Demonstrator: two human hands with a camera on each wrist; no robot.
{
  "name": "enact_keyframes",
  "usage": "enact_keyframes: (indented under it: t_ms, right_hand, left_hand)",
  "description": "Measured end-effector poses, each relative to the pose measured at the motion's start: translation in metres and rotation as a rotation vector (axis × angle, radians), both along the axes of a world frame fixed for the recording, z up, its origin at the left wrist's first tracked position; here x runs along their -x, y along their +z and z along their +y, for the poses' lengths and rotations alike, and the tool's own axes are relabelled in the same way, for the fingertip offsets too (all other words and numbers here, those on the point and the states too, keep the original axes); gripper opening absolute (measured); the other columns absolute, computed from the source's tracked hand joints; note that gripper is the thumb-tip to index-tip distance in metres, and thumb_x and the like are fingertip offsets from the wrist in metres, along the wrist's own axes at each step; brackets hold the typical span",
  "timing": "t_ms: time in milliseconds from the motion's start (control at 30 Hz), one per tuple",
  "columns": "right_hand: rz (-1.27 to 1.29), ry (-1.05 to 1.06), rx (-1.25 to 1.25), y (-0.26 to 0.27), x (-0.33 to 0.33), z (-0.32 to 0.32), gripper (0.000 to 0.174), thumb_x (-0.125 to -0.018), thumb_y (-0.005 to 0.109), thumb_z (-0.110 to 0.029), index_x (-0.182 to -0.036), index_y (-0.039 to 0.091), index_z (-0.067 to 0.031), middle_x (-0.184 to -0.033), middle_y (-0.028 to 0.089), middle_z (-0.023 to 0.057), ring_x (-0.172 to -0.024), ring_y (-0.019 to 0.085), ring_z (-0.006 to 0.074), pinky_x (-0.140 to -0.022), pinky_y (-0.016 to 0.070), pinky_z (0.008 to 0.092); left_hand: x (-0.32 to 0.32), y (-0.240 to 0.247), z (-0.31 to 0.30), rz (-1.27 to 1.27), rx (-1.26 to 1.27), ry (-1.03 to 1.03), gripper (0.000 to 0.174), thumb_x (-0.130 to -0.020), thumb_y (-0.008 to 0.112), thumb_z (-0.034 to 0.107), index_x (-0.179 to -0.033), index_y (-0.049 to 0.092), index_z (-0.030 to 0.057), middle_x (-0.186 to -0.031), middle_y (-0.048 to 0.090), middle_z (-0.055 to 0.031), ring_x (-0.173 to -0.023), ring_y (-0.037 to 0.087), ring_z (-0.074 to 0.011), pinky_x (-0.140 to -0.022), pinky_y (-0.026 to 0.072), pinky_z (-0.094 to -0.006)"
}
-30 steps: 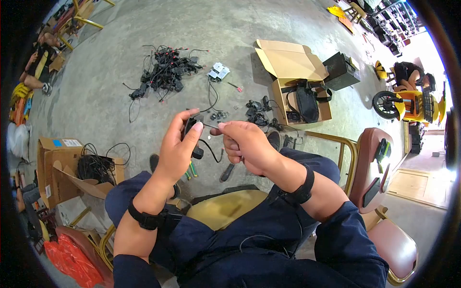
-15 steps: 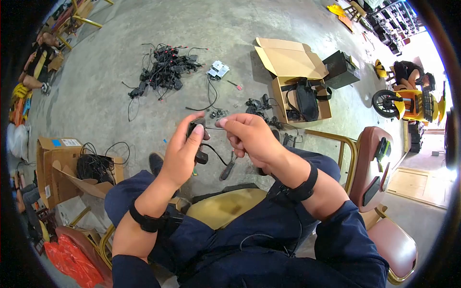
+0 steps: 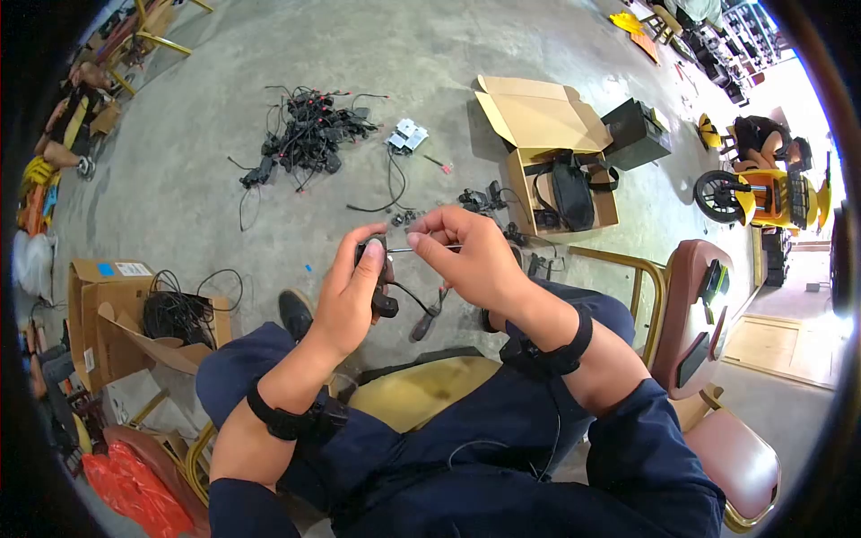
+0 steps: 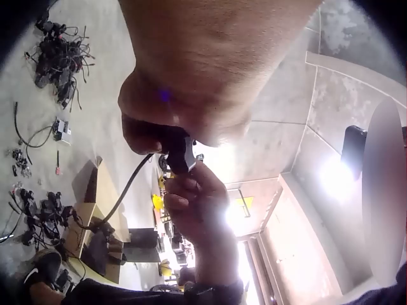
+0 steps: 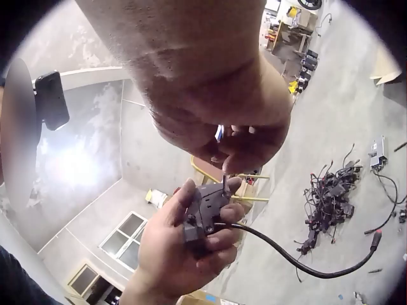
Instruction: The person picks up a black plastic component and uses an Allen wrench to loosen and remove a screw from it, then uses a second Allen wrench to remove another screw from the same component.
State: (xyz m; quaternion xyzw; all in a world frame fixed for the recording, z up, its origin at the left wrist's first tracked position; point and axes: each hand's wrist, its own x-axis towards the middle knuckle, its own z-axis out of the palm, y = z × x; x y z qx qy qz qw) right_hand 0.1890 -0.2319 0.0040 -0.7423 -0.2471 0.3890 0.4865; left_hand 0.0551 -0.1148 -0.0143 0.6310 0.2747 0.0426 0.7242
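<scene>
My left hand (image 3: 348, 291) grips a small black plastic housing (image 5: 206, 206) between thumb and fingers. A black cable (image 5: 286, 260) with a red-tipped end curves out of the housing. From the other side, my right hand (image 3: 471, 260) pinches a screwdriver by its thin metal shaft (image 3: 413, 250), thumb and forefinger close to the housing. The shaft's tip meets the housing near the left fingertips in the right wrist view. The screwdriver's handle is hidden by the right hand. In the left wrist view the left hand covers most of the housing.
A pile of black cabled parts (image 3: 314, 134) lies ahead on the floor, beside a silver box (image 3: 408, 134). An open carton (image 3: 565, 220) with a black bag stands right. Left is a carton (image 3: 112, 314) of cables. A dark-handled tool (image 3: 421, 326) lies between the feet.
Both hands have shifted slightly right, and the left hand has lowered a little with the housing. The right thumb and fingers have opened somewhat along the shaft, which now shows more.
</scene>
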Motion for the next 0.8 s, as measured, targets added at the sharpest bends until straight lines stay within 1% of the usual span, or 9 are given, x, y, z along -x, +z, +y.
enact_keyframes:
  t_ms: [100, 167, 300, 367, 400, 467, 567, 700, 800]
  right_hand:
    - [-0.096, 0.003, -0.066, -0.007, 0.004, -0.001, 0.02, -0.084, 0.062, -0.018, -0.094, 0.06, -0.0006, -0.068, 0.06, 0.0036, -0.055, 0.051, 0.007, -0.046, 0.0435, 0.0225]
    - [-0.411, 0.067, -0.185, -0.017, 0.005, -0.002, 0.017, -0.083, 0.062, -0.014, -0.093, 0.06, -0.0005, -0.072, 0.062, 0.0083, -0.057, 0.056, 0.0123, -0.052, 0.0463, 0.0265]
    - [-0.538, 0.061, -0.202, -0.023, 0.007, 0.001, 0.014, -0.081, 0.063, -0.011, -0.091, 0.061, -0.0013, -0.074, 0.063, 0.0114, -0.06, 0.06, 0.0193, -0.057, 0.0477, 0.0297]
    - [-0.672, 0.07, -0.26, -0.023, 0.008, 0.002, 0.012, -0.079, 0.062, -0.012, -0.088, 0.06, -0.0045, -0.074, 0.063, 0.0132, -0.066, 0.06, 0.0326, -0.057, 0.0482, 0.0391]
    - [-0.671, 0.07, -0.26, -0.023, 0.009, 0.002, 0.012, -0.079, 0.062, -0.012, -0.088, 0.06, -0.0045, -0.074, 0.063, 0.0132, -0.066, 0.06, 0.0326, -0.057, 0.0482, 0.0391]
    - [-0.906, 0.167, -0.337, -0.02, 0.011, 0.002, 0.012, -0.078, 0.063, -0.013, -0.087, 0.06, -0.0056, -0.072, 0.062, 0.0133, -0.065, 0.06, 0.0323, -0.056, 0.0479, 0.0392]
    - [-0.842, 0.22, -0.296, -0.02, 0.008, 0.0, 0.013, -0.079, 0.063, -0.008, -0.09, 0.062, -0.0028, -0.075, 0.062, 0.0136, -0.064, 0.061, 0.0298, -0.056, 0.0485, 0.0331]
    - [-0.685, 0.249, -0.236, -0.017, -0.008, -0.003, 0.015, -0.08, 0.063, -0.011, -0.091, 0.062, -0.0013, -0.074, 0.062, 0.0117, -0.06, 0.06, 0.0235, -0.055, 0.0478, 0.0314]
    - [-0.138, 0.242, 0.032, 0.009, -0.016, -0.004, 0.023, -0.083, 0.062, -0.014, -0.1, 0.062, 0.0001, -0.073, 0.062, 0.0044, -0.063, 0.053, 0.0076, -0.055, 0.0469, 0.0252]
  left_hand:
    - [0.0, 0.0, 0.001, 0.018, 0.084, 0.005, 0.039, -0.097, 0.034, 0.037, -0.123, 0.043, 0.009, -0.08, 0.051, -0.0029, -0.065, 0.047, -0.0085, -0.046, 0.038, -0.021]
    - [0.001, -0.001, 0.003, 0.022, 0.118, 0.006, 0.04, -0.097, 0.033, 0.037, -0.123, 0.042, 0.0087, -0.08, 0.051, -0.0034, -0.065, 0.048, -0.009, -0.044, 0.0379, -0.0216]
    - [-0.001, 0.0, 0.006, 0.021, 0.212, 0.034, 0.041, -0.097, 0.032, 0.039, -0.121, 0.043, 0.0082, -0.077, 0.051, -0.005, -0.061, 0.049, -0.0102, -0.039, 0.037, -0.0231]
    - [0.0, -0.003, 0.009, 0.031, 0.313, 0.048, 0.041, -0.096, 0.033, 0.04, -0.119, 0.044, 0.0083, -0.076, 0.051, -0.0051, -0.056, 0.047, -0.0099, -0.038, 0.0361, -0.0225]
    - [0.0, -0.005, 0.011, 0.042, 0.414, 0.062, 0.041, -0.096, 0.034, 0.042, -0.117, 0.045, 0.0084, -0.075, 0.05, -0.0052, -0.051, 0.045, -0.0097, -0.037, 0.0352, -0.022]
    - [-0.001, -0.004, 0.013, 0.085, 0.44, 0.058, 0.041, -0.096, 0.034, 0.042, -0.115, 0.047, 0.0082, -0.074, 0.051, -0.0054, -0.05, 0.045, -0.0098, -0.037, 0.0351, -0.0223]
    - [0.002, -0.003, 0.016, 0.143, 0.485, 0.033, 0.041, -0.096, 0.033, 0.041, -0.114, 0.048, 0.0077, -0.073, 0.051, -0.0054, -0.05, 0.045, -0.0097, -0.037, 0.0349, -0.0228]
    - [0.001, -0.003, 0.012, 0.088, 0.55, 0.019, 0.043, -0.096, 0.033, 0.041, -0.117, 0.048, 0.0071, -0.074, 0.053, -0.0054, -0.053, 0.046, -0.0093, -0.039, 0.0349, -0.0227]
    - [-0.003, -0.001, 0.013, 0.023, 0.501, 0.073, 0.045, -0.095, 0.033, 0.042, -0.12, 0.047, 0.0069, -0.076, 0.055, -0.0062, -0.055, 0.046, -0.009, -0.041, 0.0355, -0.0223]
